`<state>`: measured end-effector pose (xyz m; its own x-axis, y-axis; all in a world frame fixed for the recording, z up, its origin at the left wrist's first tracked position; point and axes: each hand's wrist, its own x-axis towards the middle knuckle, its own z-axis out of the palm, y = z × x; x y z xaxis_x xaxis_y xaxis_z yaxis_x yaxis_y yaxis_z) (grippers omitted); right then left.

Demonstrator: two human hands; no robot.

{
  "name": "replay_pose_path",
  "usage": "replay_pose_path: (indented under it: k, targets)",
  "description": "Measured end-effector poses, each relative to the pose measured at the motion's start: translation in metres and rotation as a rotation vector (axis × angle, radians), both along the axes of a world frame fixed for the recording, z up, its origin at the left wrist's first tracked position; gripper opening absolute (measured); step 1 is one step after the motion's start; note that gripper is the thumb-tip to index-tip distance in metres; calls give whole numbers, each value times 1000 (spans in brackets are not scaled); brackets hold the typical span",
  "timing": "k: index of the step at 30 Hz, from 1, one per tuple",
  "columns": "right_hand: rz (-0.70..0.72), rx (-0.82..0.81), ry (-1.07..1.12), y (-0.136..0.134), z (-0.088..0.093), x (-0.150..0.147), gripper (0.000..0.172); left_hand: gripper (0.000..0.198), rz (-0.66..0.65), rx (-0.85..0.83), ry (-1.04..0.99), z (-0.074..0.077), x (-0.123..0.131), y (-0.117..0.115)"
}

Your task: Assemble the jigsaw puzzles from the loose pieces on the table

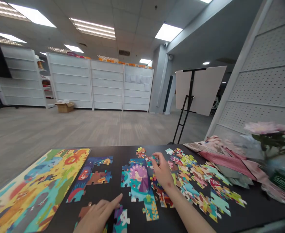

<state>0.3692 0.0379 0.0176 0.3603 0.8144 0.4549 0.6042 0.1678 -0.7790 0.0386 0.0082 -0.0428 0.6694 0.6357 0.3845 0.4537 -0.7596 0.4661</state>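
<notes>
Left hand (97, 213), cropped below, spreads fingers; I can't tell if right hand (164, 173) pinches a puzzle piece (154, 158).

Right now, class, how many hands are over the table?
2: the left hand near the bottom edge, left of the peacock section; the right hand, just right of it. None seem hidden.

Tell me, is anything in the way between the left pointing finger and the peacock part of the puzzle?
Nothing that I can see. Just a strip of black tabletop lies between the left hand's fingertip and the peacock section. The purple-and-teal puzzle part is nearer the camera, not in between.
</notes>
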Motion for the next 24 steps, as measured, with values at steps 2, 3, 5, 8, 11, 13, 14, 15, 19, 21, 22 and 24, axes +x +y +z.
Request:
replay_pose_path:
  k: [2, 3, 5, 8, 11, 13, 14, 15, 19, 21, 22, 24]
  targets:
    - [16, 2, 6, 2, -2, 0, 28, 95, -35, -12, 22, -10, 2, 4]
    - [22, 4, 12, 3, -2, 0, 28, 98, -37, -19, 37, -14, 4, 5]
    - [29, 14, 34, 5, -3, 1, 30, 102, -13, -40, 76, -16, 6, 4]
    - [42, 24, 93, 9, -6, 5, 36, 108, -32, -83, 129, -15, 9, 3]
    - [73, 8, 173, 14, -10, 7, 43, 106, -56, -82, 115, -20, 9, 5]
    - [105, -11, 229, 17, -12, 8, 44, 104, -44, -49, 98, -26, 8, 8]
    - [122, -18, 256, 18, -12, 9, 43, 105, -41, -33, 100, -28, 7, 9]
    - [137, -22, 281, 20, -13, 10, 43, 106, -42, -21, 109, -30, 6, 9]
    - [159, -20, 369, 23, -16, 14, 38, 102, 4, -17, 149, -18, 3, 5]
    - [158, -19, 398, 24, -18, 15, 36, 95, 39, -41, 160, -8, 2, 0]
    - [158, -19, 408, 25, -18, 15, 36, 93, 47, -58, 164, -3, 1, -2]
    - [159, -19, 425, 25, -19, 14, 36, 91, 42, -93, 171, 4, 1, -5]
